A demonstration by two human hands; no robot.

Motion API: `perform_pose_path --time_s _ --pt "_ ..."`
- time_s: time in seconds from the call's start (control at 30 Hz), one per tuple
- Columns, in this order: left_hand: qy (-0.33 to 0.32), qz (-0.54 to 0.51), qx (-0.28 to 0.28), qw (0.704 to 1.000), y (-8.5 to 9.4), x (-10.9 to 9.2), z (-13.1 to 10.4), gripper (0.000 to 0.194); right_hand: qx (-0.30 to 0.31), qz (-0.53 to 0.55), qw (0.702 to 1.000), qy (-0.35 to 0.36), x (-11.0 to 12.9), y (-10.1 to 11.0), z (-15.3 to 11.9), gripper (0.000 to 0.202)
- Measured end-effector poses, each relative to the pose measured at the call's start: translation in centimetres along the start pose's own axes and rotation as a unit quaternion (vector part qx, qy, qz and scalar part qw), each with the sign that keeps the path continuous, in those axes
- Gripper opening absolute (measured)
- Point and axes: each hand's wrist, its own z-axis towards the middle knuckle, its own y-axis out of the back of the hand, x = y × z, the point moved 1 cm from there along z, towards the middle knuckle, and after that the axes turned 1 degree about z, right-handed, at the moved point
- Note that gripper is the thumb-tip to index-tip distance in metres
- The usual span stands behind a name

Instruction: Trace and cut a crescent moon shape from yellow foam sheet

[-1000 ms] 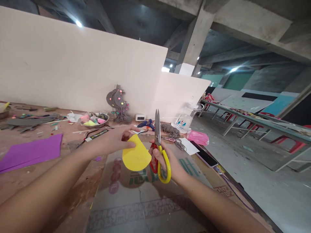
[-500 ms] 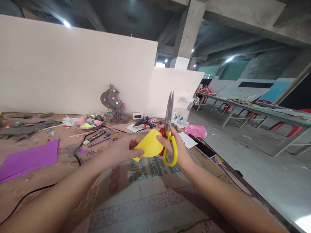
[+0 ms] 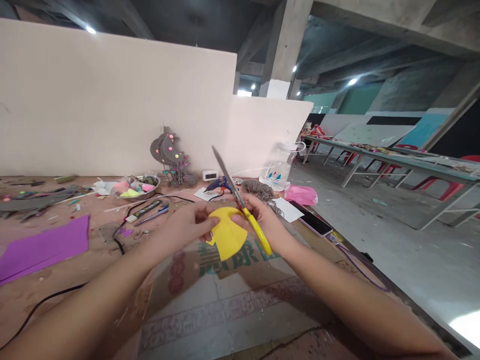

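Over the printed cardboard (image 3: 225,320), I hold a thin yellow sheet (image 3: 229,237) with a rounded outline; whether it is paper or felt I cannot tell. Its left side is pinched between the thumb and fingers of my left hand (image 3: 191,220). My right hand (image 3: 264,217) grips scissors (image 3: 258,232) with yellow handles, and its thumb also presses on the sheet's right part. The scissor blades point up and to the left, away from the sheet, and look closed. A smaller yellow bit pokes out below my left fingers.
Purple sheets (image 3: 45,247) lie at the left. Behind my hands are a metal bowl (image 3: 152,187) of coloured pieces, a glue gun (image 3: 221,184), grey yarn (image 3: 258,188) and a plastic jug (image 3: 278,170). A phone (image 3: 311,219) rests near the table's right edge.
The scissors have tipped from upright to leaning left. The yellow sheet has turned so that it hangs lower and shows more of its face. Both hands still hold it.
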Motion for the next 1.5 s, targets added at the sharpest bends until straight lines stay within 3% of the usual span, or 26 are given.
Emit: perform_pose_path --time_s 0.1,0.2,0.27,0.33,0.43,0.5,0.6,0.83,0.97,1.1,1.2,1.33,1.4,1.5 --pt "0.000 -0.013 -0.027 1.000 0.8 0.0 0.4 0.037 -0.024 -0.013 1.000 -0.016 0.4 0.4 0.0 0.042" --pt "-0.006 -0.008 -0.010 1.000 1.2 0.4 0.5 0.041 -0.026 -0.021 0.999 -0.016 0.1 0.8 0.1 0.042" --pt "-0.012 0.055 0.011 0.998 1.4 1.1 0.5 0.040 -0.026 -0.017 0.999 -0.025 -0.3 1.3 0.5 0.044" --pt "-0.011 0.194 0.015 0.981 1.4 2.4 0.4 0.039 -0.046 -0.023 0.998 -0.027 -0.8 2.0 0.9 0.047" --pt "0.018 0.309 -0.013 0.951 1.2 4.8 0.7 0.057 -0.094 -0.034 0.995 -0.021 -1.3 3.3 1.6 0.049" --pt "0.021 0.331 -0.010 0.943 0.7 5.9 1.0 0.042 -0.107 -0.027 0.994 -0.022 -1.3 3.9 1.9 0.047" --pt "0.008 0.344 0.007 0.939 0.1 6.5 1.4 0.017 -0.111 -0.014 0.993 -0.025 -1.3 4.3 2.0 0.045" --pt "-0.020 0.349 0.009 0.937 0.9 6.0 1.5 0.042 -0.121 -0.024 0.991 -0.050 -2.6 4.5 2.4 0.044" --pt "-0.015 0.345 0.022 0.938 1.1 6.4 2.1 0.033 -0.128 -0.008 0.991 -0.049 -3.1 4.8 2.6 0.042" --pt "-0.009 0.318 0.042 0.947 0.2 6.7 2.3 0.015 -0.128 -0.003 0.990 -0.055 -3.5 5.1 2.8 0.043" --pt "0.005 0.288 0.030 0.957 -0.3 6.9 2.2 0.017 -0.131 0.006 0.990 -0.050 -3.7 5.4 2.9 0.046" --pt "0.013 0.230 -0.015 0.973 -0.3 5.1 1.9 0.010 -0.147 0.022 0.988 -0.049 -3.9 5.9 3.2 0.050" --pt "0.012 0.185 -0.026 0.982 -1.1 2.2 1.2 0.016 -0.160 0.041 0.985 -0.047 -4.0 6.4 3.4 0.052" --pt "-0.035 0.089 0.001 0.995 -4.6 -4.1 -0.9 0.031 -0.181 0.065 0.980 -0.043 -4.5 7.4 3.7 0.053"
